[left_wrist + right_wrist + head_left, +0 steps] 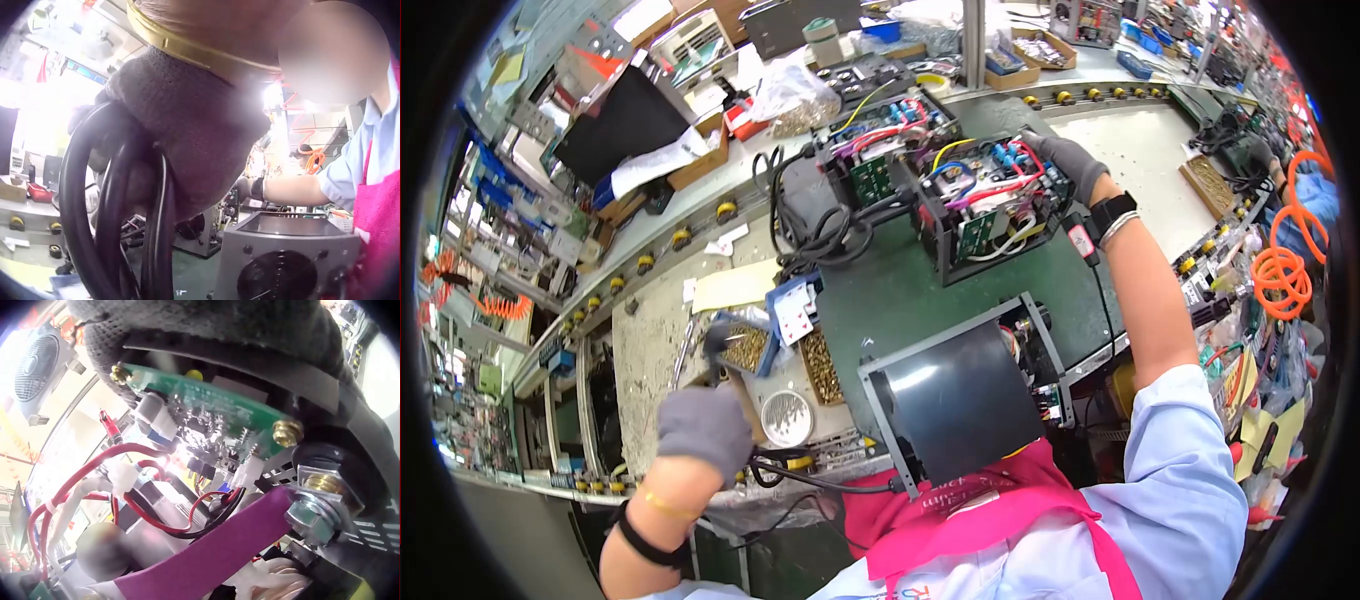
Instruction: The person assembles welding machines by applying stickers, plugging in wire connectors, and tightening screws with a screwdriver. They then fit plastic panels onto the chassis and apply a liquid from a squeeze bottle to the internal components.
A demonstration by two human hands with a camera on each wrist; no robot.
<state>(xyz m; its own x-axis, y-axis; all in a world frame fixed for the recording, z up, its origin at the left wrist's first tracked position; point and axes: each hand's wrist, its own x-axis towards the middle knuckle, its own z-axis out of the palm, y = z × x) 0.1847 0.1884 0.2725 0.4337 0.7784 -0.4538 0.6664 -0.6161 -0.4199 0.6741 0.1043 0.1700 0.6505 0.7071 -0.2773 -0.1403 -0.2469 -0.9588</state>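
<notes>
My gloved left hand point(705, 432) grips a bundle of thick black cable point(112, 187), whose loops hang below the fist in the left wrist view. My right hand point(1072, 165), also gloved, holds the far right edge of an open electronics chassis point(985, 205). Inside that chassis are red wires, blue parts and a green circuit board point(212, 412), which lies just under the right glove in the right wrist view. Nearer my body stands a second unit with a dark smooth cover point(950, 395); its round fan grille point(278, 275) shows in the left wrist view.
Another open chassis point(885, 130) stands behind, with coiled black cable point(820, 225) beside it. Left of the green work surface point(880, 275) are a blue bin of screws point(745, 345), a box of brass fittings point(821, 368) and a round white dish point(787, 418).
</notes>
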